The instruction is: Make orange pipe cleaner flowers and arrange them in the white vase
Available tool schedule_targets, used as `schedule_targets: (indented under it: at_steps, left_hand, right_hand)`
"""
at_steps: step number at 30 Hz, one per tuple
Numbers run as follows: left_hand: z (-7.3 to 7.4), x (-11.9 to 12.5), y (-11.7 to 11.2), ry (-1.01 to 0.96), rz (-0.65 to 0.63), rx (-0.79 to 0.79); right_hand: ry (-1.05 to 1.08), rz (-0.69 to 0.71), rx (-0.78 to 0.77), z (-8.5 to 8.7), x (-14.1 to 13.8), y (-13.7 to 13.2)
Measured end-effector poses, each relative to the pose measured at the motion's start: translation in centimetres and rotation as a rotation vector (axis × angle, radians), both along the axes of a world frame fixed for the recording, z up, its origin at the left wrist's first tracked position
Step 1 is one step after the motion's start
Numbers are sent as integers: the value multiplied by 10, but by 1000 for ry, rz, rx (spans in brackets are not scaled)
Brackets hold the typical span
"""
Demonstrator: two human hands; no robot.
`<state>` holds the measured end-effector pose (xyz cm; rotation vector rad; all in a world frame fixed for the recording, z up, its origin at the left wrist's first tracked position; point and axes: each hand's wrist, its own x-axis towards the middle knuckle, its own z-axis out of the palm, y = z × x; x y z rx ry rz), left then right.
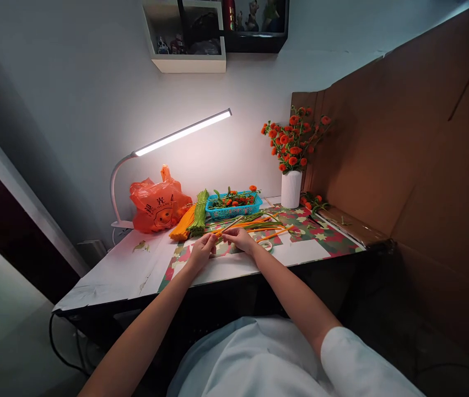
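My left hand (202, 251) and my right hand (239, 238) meet above the near part of the table, fingers pinched together. Between the fingertips is a small piece of orange pipe cleaner (218, 234); its shape is mostly hidden. A thin pale stick (233, 224) slants away just behind the fingers, and I cannot tell whether it is held. Loose orange and green pipe cleaners (275, 233) lie beyond my right hand. A roll of tape (265, 245) sits beside my right wrist. Behind my left hand lie an orange bundle (182, 225) and a green bundle (199, 214) of pipe cleaners.
A blue basket (234, 212) at the back holds orange flowers with green stems. Right of it stands a white ribbed vase (291, 190) of orange flowers (294, 138). A red plastic bag (157, 205) and a lit lamp (184, 131) are at the left. Cardboard (383, 138) walls the right side.
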<state>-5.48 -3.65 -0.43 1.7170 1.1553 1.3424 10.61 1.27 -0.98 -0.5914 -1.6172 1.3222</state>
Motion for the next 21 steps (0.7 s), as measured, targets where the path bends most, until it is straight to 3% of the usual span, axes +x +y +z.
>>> schedule_targets:
  at_steps: [7, 15, 21]
  left_hand:
    - [5, 2, -4, -250, -104, -190]
    - [1, -3, 2, -68, -81, -115]
    - [12, -11, -6, 132, -283, -116]
  right_hand:
    - [-109, 33, -22, 2, 4, -5]
    - [-310, 34, 25, 8, 12, -8]
    - [-608, 298, 123, 36, 33, -2]
